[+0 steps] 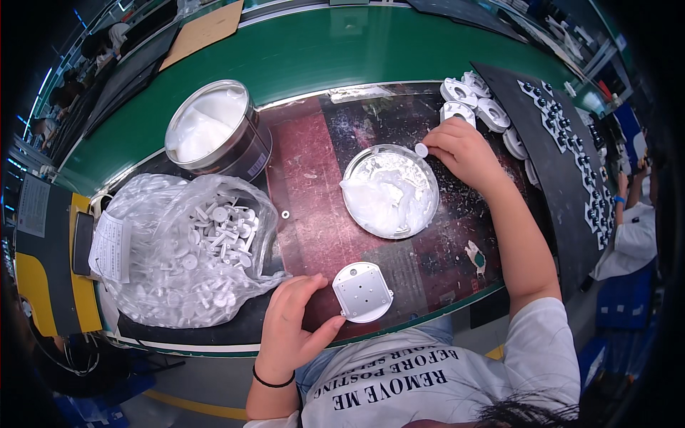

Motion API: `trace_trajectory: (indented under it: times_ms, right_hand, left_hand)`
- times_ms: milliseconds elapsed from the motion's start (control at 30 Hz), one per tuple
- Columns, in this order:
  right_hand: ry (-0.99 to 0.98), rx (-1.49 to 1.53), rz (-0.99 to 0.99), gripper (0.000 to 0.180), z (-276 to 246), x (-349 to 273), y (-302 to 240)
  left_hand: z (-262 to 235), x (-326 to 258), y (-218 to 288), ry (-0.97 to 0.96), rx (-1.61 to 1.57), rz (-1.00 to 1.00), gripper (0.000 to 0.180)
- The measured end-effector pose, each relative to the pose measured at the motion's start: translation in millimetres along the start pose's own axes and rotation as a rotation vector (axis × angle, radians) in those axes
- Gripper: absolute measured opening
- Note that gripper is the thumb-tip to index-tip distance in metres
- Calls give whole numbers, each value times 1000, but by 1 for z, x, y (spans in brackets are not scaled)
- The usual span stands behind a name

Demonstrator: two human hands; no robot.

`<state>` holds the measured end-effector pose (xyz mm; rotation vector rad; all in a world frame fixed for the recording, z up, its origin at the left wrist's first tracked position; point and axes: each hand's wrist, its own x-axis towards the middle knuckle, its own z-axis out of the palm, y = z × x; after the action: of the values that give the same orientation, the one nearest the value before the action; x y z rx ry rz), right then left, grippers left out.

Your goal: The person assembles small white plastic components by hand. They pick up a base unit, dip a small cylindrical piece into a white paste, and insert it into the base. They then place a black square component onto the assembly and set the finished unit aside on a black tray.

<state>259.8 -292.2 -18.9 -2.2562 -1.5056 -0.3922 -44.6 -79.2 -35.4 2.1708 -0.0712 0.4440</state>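
Observation:
My right hand [465, 155] pinches a small white round-headed plastic piece [422, 150] at the right rim of a shallow round dish [347, 177]. White grease [378, 200] lies smeared in that dish. Near the table's front edge, a white plastic plate [362, 294] with rounded ends and small holes lies flat. My left hand [289, 324] is beside its left edge, thumb and forefinger apart, the thumb tip at or very close to the plate. Left of it, a clear plastic bag [146, 214] gapes, showing many white disc-headed pieces with stems [221, 227].
A large tin [258, 146] of white grease stands behind the bag. White ring-shaped housings [492, 113] cluster at the back right, beside a black board [524, 118] bearing rows of small parts. A small white washer [285, 214] lies mid-table. Another person [635, 235] is at far right.

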Motion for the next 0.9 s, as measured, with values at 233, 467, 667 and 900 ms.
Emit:
trace_trajectory:
  times_ms: [233,467,667,900]
  right_hand:
    - [-22,293,384,15,-13,-1,-24]
    - [-178,1259,634,24,-31,-1,-55]
    - [-288,1524,693,22,-29,-3,-66]
    - [-423,1503,626,22,-8,-9,-131]
  left_hand:
    - [0,1,2,-3,-1,-2,61]
    - [-1,0,2,-15,30,-1,63]
    - [4,-3,1,21,-18,1,78]
    - [5,2,4,-38,119,49,98]
